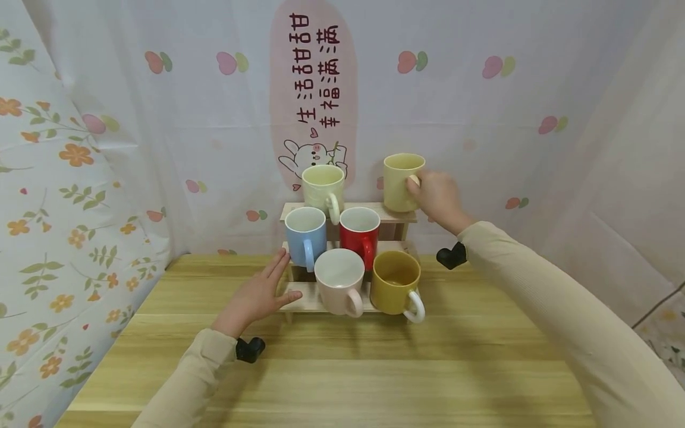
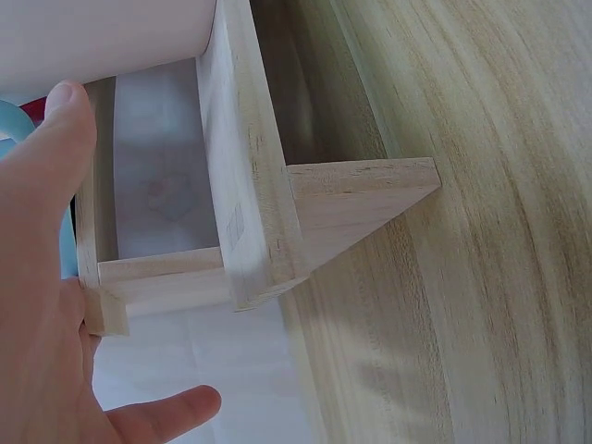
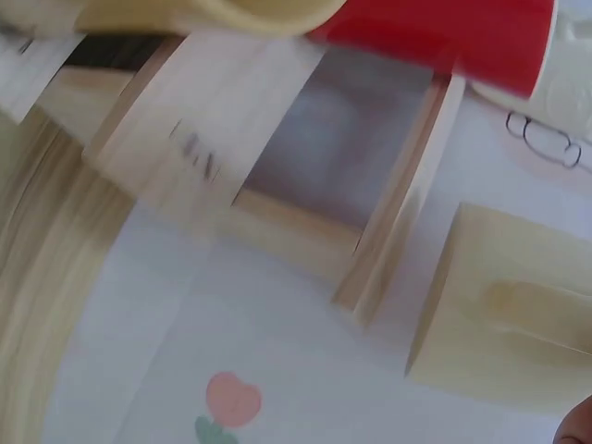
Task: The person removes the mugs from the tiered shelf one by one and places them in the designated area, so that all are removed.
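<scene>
My right hand (image 1: 440, 199) pinches the handle of a pale yellow mug (image 1: 396, 187) above the top shelf's right end. In the right wrist view a gap separates this yellow mug (image 3: 504, 319) from the shelf edge. My left hand (image 1: 257, 300) rests with straight fingers against the left side of a three-tier wooden rack (image 1: 299, 304). On its top tier stands a pale green mug (image 1: 321, 185). A blue mug (image 1: 304, 238) and a red mug (image 1: 355, 238) share the middle tier. A pale pink mug (image 1: 336, 291) and a mustard mug (image 1: 387, 294) occupy the bottom tier.
The rack stands at the back of a wooden table (image 1: 342, 380). Right behind it hangs a patterned cloth (image 1: 471, 107), with a flowered cloth (image 1: 75, 196) along the left. Mug handles stick out toward the front.
</scene>
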{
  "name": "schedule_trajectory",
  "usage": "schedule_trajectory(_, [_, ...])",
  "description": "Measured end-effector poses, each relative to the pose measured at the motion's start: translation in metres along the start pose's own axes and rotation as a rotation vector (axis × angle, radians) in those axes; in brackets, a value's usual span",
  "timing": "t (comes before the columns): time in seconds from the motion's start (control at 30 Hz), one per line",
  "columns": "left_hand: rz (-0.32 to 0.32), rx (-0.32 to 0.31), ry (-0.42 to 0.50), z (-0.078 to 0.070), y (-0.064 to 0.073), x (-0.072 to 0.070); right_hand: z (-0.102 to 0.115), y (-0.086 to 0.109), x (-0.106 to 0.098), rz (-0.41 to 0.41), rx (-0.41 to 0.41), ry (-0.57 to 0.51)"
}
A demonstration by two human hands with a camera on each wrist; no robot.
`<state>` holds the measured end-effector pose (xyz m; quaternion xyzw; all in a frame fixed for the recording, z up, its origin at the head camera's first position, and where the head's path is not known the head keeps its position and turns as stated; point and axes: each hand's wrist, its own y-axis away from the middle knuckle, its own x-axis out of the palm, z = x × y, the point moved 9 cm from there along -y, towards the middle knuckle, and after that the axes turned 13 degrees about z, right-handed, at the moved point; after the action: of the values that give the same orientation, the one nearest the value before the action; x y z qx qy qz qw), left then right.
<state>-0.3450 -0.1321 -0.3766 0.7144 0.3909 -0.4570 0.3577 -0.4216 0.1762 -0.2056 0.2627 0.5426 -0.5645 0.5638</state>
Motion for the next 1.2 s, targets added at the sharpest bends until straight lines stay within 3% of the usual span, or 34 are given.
schedule_trajectory(0.13, [-0.003, -0.003, -0.005, -0.001, -0.001, -0.001, -0.013, 0.005, -0.006, 0.007, 0.007, -0.021])
schedule_trajectory(0.4, [-0.005, -0.001, -0.004, -0.003, 0.000, -0.002, -0.026, 0.017, -0.021, -0.110, -0.038, 0.073])
schedule_trajectory(0.7, [-0.005, 0.002, -0.009, -0.003, 0.001, -0.002, -0.043, 0.029, -0.021, -0.107, -0.011, 0.102])
schedule_trajectory(1.03, [0.007, -0.008, -0.013, -0.004, 0.001, -0.003, -0.064, 0.042, -0.003, -0.125, 0.021, 0.142])
schedule_trajectory(1.2, [0.004, -0.001, -0.012, -0.004, 0.001, -0.003, -0.070, 0.046, 0.012, -0.094, 0.037, 0.132])
